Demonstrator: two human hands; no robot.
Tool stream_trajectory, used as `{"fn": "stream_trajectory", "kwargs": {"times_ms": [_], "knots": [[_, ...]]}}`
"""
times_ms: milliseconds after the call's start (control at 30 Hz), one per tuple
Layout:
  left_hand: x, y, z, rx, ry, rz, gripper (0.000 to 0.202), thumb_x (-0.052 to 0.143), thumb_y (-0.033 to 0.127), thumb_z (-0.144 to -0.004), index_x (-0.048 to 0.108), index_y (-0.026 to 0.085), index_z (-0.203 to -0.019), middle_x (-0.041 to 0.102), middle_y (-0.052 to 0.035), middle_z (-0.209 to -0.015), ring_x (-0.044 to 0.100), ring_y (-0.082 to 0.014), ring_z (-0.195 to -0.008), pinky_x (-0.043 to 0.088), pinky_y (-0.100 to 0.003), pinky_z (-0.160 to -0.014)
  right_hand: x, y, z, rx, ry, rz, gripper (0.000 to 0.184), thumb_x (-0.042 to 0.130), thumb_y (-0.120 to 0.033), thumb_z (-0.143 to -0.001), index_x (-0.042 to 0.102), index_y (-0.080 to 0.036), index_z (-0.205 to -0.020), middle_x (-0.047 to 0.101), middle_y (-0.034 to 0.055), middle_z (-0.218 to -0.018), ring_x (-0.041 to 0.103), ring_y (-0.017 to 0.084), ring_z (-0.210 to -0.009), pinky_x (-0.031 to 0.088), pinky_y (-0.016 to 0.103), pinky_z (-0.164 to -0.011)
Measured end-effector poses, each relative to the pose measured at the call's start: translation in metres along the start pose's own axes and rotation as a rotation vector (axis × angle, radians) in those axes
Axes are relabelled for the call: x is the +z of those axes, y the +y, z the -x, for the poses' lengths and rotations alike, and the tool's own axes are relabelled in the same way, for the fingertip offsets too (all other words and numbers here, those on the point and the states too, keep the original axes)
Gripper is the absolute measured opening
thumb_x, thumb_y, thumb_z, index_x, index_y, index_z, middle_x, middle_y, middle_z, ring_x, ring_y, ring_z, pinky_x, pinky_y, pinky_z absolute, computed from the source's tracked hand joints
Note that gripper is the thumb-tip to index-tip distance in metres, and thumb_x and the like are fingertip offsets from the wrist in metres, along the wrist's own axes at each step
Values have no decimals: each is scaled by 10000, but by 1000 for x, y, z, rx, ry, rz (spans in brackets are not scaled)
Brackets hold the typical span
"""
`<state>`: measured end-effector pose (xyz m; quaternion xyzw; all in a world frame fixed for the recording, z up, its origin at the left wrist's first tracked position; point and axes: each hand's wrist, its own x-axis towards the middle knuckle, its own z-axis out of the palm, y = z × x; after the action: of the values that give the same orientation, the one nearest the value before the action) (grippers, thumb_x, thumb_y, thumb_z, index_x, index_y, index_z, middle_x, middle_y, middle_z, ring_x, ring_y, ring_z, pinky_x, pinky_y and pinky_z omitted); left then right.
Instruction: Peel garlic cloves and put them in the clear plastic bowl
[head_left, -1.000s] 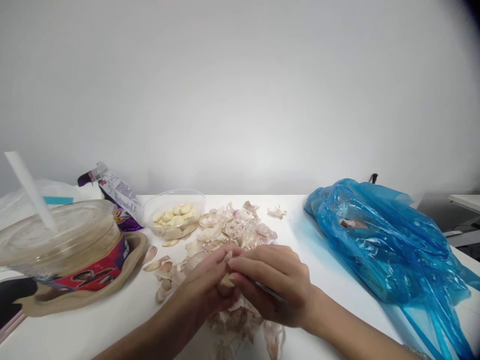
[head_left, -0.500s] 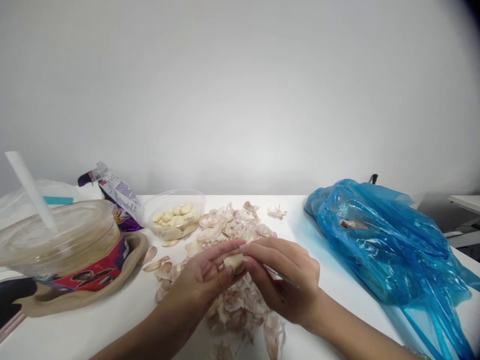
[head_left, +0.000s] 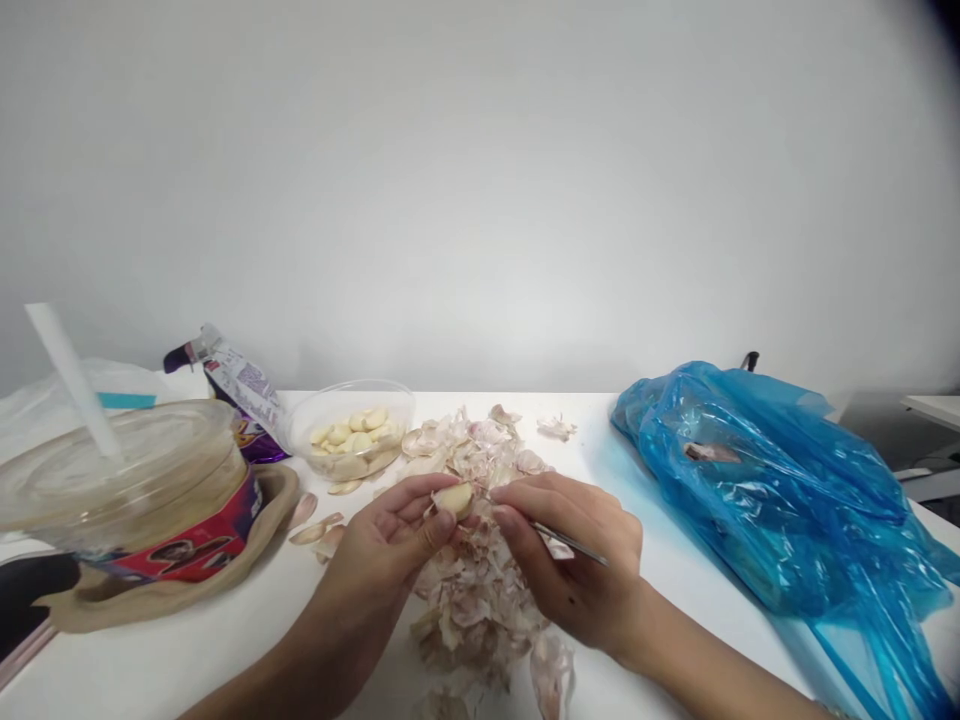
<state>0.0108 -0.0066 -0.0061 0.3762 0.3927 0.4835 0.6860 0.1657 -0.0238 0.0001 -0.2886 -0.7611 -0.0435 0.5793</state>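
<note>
My left hand (head_left: 390, 545) pinches a pale garlic clove (head_left: 454, 497) between thumb and fingertips, just above a heap of papery garlic skins (head_left: 472, 590) on the white table (head_left: 225, 640). My right hand (head_left: 574, 560) is closed around a thin metal tool (head_left: 568, 543), its fingertips right beside the clove. A clear plastic bowl (head_left: 350, 437) holding several peeled cloves stands behind the heap to the left. A few unpeeled cloves (head_left: 315, 525) lie left of my left hand.
A crumpled blue plastic bag (head_left: 780, 490) covers the right side of the table. At the left stands a lidded drink cup (head_left: 127, 490) with a white straw, and a purple snack packet (head_left: 240, 395) lies behind it. A white wall rises behind.
Both hands have lifted slightly and moved apart, so the clove now shows between the left fingertips. The right hand has shifted right with the tool.
</note>
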Motion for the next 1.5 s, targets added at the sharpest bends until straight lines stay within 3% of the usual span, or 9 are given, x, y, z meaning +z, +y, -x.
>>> {"fn": "stream_trajectory", "kwargs": {"times_ms": [233,600,933,1100,1367,1500], "knots": [[0,0,2,12,-4,-39,206,713,161,-641,567,173,-785,662,21,-699,612,-105,-693,477,-208,-663,1,0,2,43,-37,-52,121,525,-107,-792,610,-119,-878,651,63,-683,596,134,-590,477,243,-524],[0,1,5,68,-27,-123,127,701,164,-653,577,172,-683,637,-1,-963,587,-148,-898,475,-225,-760,2,1,3,67,-33,-85,113,539,-79,-774,613,-118,-850,638,50,-665,585,127,-579,472,237,-525],[-7,-6,2,159,0,-119,137,712,118,-625,592,183,-608,648,33,-899,608,-117,-847,493,-163,-706,0,-2,1,129,-64,-163,102,533,-52,-774,618,-96,-811,610,47,-628,573,127,-566,456,242,-517],[-6,-6,2,163,-23,-112,132,706,119,-636,591,179,-610,663,25,-907,615,-123,-858,494,-175,-725,0,-4,1,184,-33,-236,196,525,-36,-779,617,-109,-936,624,31,-650,571,111,-566,462,231,-522],[-7,-9,1,121,-53,-94,131,697,120,-648,586,188,-662,673,10,-975,615,-162,-915,488,-212,-748,2,-3,6,197,1,-246,283,522,-31,-774,590,-106,-1038,654,48,-690,600,118,-584,490,234,-523],[-6,-11,1,91,-93,-107,209,672,155,-685,623,233,-872,697,4,-936,610,-179,-947,486,-227,-773,4,-2,10,177,-6,-224,315,514,-45,-783,570,-140,-1078,665,40,-725,603,112,-577,500,229,-515]]}}
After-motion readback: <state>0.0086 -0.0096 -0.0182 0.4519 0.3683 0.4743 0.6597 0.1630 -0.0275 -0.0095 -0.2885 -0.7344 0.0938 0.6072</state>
